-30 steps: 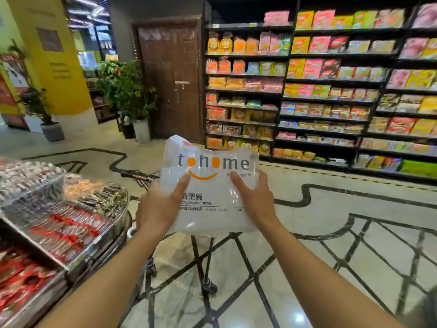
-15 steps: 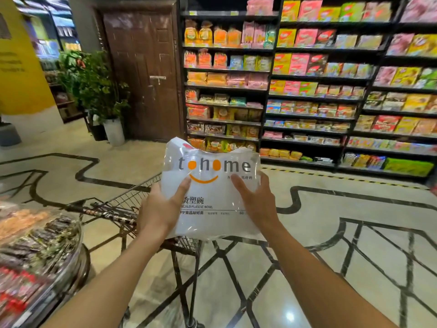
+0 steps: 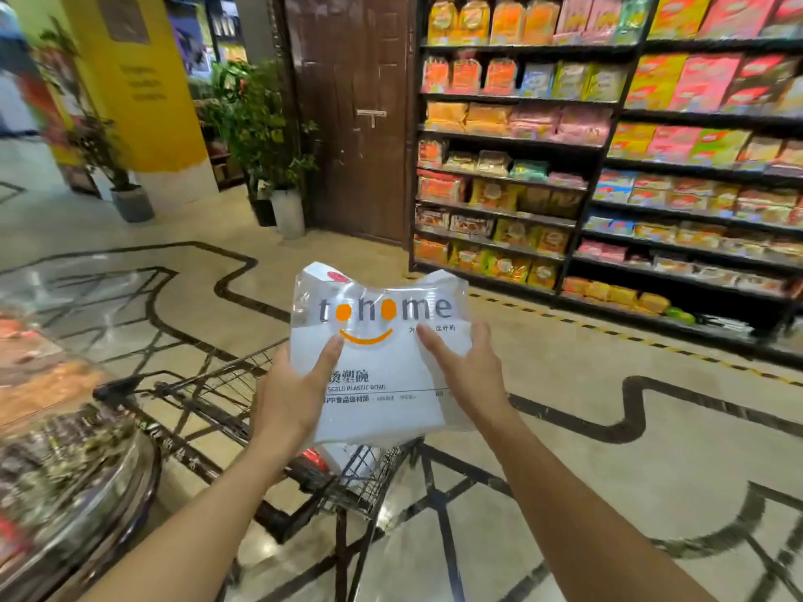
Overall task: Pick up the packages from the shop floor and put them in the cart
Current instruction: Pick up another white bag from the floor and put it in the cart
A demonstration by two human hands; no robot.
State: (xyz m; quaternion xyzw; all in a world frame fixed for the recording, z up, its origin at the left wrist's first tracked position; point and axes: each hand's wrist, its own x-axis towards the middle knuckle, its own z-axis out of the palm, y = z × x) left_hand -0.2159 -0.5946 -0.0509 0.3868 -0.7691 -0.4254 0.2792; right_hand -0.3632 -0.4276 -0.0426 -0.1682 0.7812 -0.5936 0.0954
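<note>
Cart (image 3: pixel 243 397) now further under the package vs half a second ago, view swung back left. Package (image 3: pixel 382 362) held upright above cart's near right corner. Left hand (image 3: pixel 291 397) and right hand (image 3: pixel 471 375) clamp its sides, thumbs on front.

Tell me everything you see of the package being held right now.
The package is a clear, crinkled plastic bag of white contents, printed "tohome" in grey with orange dots and an orange smile, and "PLASTIC BOWL" below. It is held upright, facing the camera, above the wire cart. The left hand grips its left edge, the right hand its right edge, thumbs on the front. Nothing else touches it.
</note>
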